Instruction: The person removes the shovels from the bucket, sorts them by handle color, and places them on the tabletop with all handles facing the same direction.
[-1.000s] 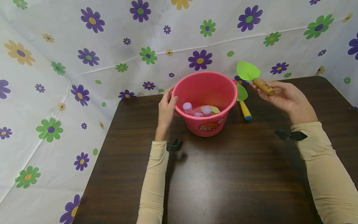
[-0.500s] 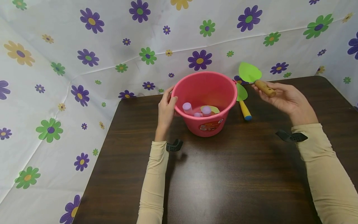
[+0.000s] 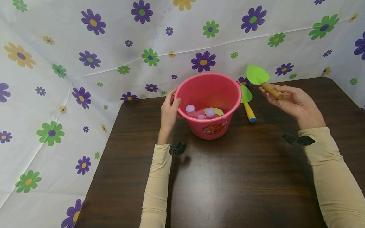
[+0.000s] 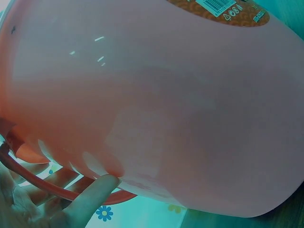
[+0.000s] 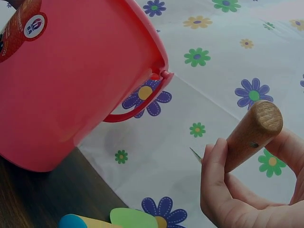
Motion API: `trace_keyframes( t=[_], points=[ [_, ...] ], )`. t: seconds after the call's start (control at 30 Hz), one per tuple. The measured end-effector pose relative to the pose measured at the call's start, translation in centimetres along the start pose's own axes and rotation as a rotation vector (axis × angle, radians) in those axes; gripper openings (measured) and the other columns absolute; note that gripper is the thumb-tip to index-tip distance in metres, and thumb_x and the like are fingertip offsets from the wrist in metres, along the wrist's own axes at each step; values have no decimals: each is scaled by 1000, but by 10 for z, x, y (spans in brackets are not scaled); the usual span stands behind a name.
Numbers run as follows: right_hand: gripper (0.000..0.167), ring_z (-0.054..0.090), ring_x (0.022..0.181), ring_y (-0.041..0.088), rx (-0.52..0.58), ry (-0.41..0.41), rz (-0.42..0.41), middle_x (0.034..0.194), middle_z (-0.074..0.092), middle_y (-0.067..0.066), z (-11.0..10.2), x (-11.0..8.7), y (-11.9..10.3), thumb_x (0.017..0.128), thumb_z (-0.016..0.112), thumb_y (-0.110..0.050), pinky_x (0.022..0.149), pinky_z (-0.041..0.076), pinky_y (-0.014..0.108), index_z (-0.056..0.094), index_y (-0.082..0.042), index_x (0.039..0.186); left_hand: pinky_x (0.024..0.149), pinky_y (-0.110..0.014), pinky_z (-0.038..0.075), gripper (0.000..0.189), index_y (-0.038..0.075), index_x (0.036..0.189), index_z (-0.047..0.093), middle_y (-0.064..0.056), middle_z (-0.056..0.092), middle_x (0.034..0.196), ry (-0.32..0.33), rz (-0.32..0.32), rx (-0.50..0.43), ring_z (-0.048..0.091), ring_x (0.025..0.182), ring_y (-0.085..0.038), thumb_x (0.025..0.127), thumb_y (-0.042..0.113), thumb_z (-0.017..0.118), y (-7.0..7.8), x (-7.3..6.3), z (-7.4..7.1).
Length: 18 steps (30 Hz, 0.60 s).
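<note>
In the head view a pink bucket [image 3: 196, 128] stands on the dark table, its mouth tipped a little toward me. My left hand [image 3: 169, 115] grips its left rim, thumb at the edge; the left wrist view shows those fingers [image 4: 95, 197] beside the red bucket handle [image 4: 47, 187]. To the right of the bucket, my right hand [image 3: 297, 103] holds up a trowel by its wooden handle [image 3: 272, 91], green blade pointing up and left. The handle end [image 5: 268, 116] is close in the right wrist view, where the blade is mostly hidden.
A second trowel [image 3: 250, 112], with a yellow handle and blue end, lies against the bucket's right side. Inside the bucket are several lilac-ended pieces [image 3: 190, 110] and a pale yellow-green piece [image 3: 218, 111]. A flowered cloth [image 3: 119, 28] rises behind the table [image 3: 216, 180].
My right hand has drifted slightly right and down with the trowel. The left hand and the bucket have stayed in place.
</note>
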State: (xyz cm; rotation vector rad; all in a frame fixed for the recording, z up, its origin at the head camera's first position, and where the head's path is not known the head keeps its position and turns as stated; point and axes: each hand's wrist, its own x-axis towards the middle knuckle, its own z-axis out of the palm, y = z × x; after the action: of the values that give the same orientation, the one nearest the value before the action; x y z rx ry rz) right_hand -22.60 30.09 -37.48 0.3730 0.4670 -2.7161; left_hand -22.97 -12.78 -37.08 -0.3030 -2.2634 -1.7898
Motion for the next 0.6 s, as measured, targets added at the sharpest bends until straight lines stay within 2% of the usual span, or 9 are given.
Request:
trace_keyframes(
  t=[0.2,0.4,0.6],
  points=[
    [45,60,124,36,12,9,-3,138,53,19,-4,0,-2,104,50,6,107,50,37,44,-13,144,59,-32,62,50,16,149,55,-10,68,130,-4,7,-11,72,99,-33,99,24,55,0,0,0],
    [46,59,125,35,31,31,0,138,54,18,-8,-1,-3,103,52,6,108,49,37,45,-14,144,63,-33,63,52,17,150,54,-8,67,132,-4,2,1,72,102,-30,99,25,56,0,0,0],
    [45,59,125,35,41,19,-7,138,55,19,-13,-2,-5,104,51,6,109,49,37,45,-13,144,61,-34,62,51,17,150,54,-8,68,130,-3,0,3,73,98,-32,99,26,54,0,0,0]
  ],
)
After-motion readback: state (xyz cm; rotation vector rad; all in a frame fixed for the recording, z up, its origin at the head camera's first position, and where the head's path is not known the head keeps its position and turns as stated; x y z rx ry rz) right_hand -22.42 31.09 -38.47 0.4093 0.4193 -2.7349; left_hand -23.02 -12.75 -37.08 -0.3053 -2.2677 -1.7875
